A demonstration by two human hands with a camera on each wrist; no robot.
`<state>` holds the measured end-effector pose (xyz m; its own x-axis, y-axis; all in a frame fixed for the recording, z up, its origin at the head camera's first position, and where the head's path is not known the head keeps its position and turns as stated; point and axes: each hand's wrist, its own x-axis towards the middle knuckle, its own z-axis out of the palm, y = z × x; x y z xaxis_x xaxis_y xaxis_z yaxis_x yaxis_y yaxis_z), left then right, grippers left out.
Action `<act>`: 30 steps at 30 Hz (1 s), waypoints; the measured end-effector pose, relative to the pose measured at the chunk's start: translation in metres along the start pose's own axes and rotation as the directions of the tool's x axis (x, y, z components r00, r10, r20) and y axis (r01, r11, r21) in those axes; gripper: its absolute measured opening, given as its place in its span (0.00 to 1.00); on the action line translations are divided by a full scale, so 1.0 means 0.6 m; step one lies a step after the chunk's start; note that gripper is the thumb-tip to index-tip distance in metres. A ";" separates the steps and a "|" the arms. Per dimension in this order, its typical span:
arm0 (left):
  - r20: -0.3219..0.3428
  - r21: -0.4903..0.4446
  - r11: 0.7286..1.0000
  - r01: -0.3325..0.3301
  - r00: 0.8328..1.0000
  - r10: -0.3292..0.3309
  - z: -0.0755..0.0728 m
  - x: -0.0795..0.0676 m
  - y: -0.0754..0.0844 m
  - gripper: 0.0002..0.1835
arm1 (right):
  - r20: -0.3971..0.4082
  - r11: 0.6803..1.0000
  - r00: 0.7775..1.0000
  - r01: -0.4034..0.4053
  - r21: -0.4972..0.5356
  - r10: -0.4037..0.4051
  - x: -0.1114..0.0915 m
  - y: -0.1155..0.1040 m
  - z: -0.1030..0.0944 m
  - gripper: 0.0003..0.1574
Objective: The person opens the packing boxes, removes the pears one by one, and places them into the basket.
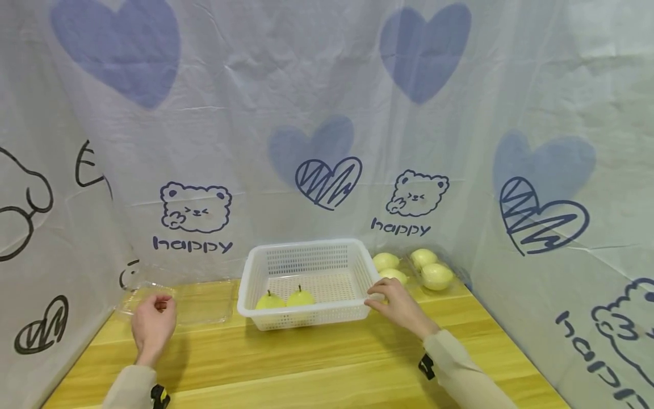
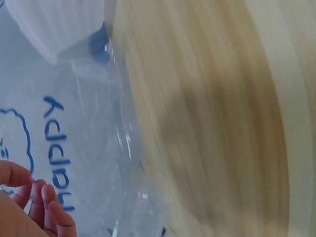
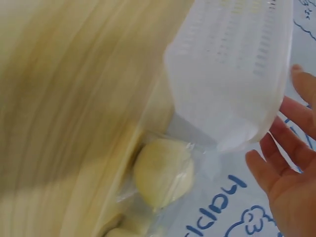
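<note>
A white perforated plastic basket (image 1: 306,312) stands at the back middle of the wooden table, with two round yellow pears (image 1: 300,296) inside near its front wall. My right hand (image 1: 395,307) is at the basket's right end, its spread fingertips right at the rim; the right wrist view has the fingers (image 3: 276,165) beside the basket's corner and the thumb held apart. Farther left, my left hand (image 1: 154,324) overlaps a clear plastic box (image 1: 204,304) whose lid stands raised. Its fingers (image 2: 49,207) are loosely bent with the thumb near them, and nothing shows between them.
Right of the basket, several yellow fruits (image 1: 436,276) sit in clear plastic packaging along the back. A white printed curtain (image 1: 327,85) encloses the table (image 1: 286,369) at the back and both sides.
</note>
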<state>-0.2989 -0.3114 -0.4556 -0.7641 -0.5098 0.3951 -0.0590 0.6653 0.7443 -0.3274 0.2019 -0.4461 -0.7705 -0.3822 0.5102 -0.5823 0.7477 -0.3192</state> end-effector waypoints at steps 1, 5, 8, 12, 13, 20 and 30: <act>0.019 0.003 1.000 -0.013 1.000 0.013 0.003 -0.002 0.004 0.14 | -0.017 1.000 1.000 -0.011 0.002 0.011 -0.002 0.004 0.001 0.17; 0.085 0.003 0.998 -0.070 0.994 0.069 0.012 -0.009 0.015 0.13 | -0.068 0.996 0.994 -0.089 0.022 0.091 -0.008 0.016 0.001 0.15; 0.148 -0.008 0.990 -0.142 0.979 0.142 0.017 -0.015 0.025 0.13 | -0.103 0.989 0.984 -0.145 0.009 0.145 -0.010 0.024 -0.003 0.11; 0.239 -0.034 0.968 -0.249 0.938 0.250 0.026 -0.026 0.040 0.12 | -0.116 0.981 0.976 -0.191 -0.029 0.186 -0.013 0.040 -0.005 0.12; 0.257 -0.045 0.960 -0.275 0.926 0.277 0.030 -0.029 0.044 0.11 | -0.113 0.978 0.974 -0.203 -0.039 0.197 -0.014 0.045 -0.005 0.12; 0.306 -0.121 0.912 -0.391 0.859 0.409 0.053 -0.049 0.071 0.11 | -0.051 0.951 0.958 -0.288 -0.114 0.284 -0.017 0.077 -0.003 0.14; 0.382 -0.113 0.861 -0.496 0.778 0.499 0.080 -0.070 0.088 0.16 | 0.044 0.959 0.979 -0.183 -0.217 0.197 -0.008 0.095 -0.001 0.24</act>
<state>-0.3006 -0.2286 -0.4586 -0.8692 0.1432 0.4733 0.4009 0.7642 0.5052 -0.3569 0.2469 -0.4661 -0.8805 -0.2509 0.4021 -0.3612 0.9046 -0.2265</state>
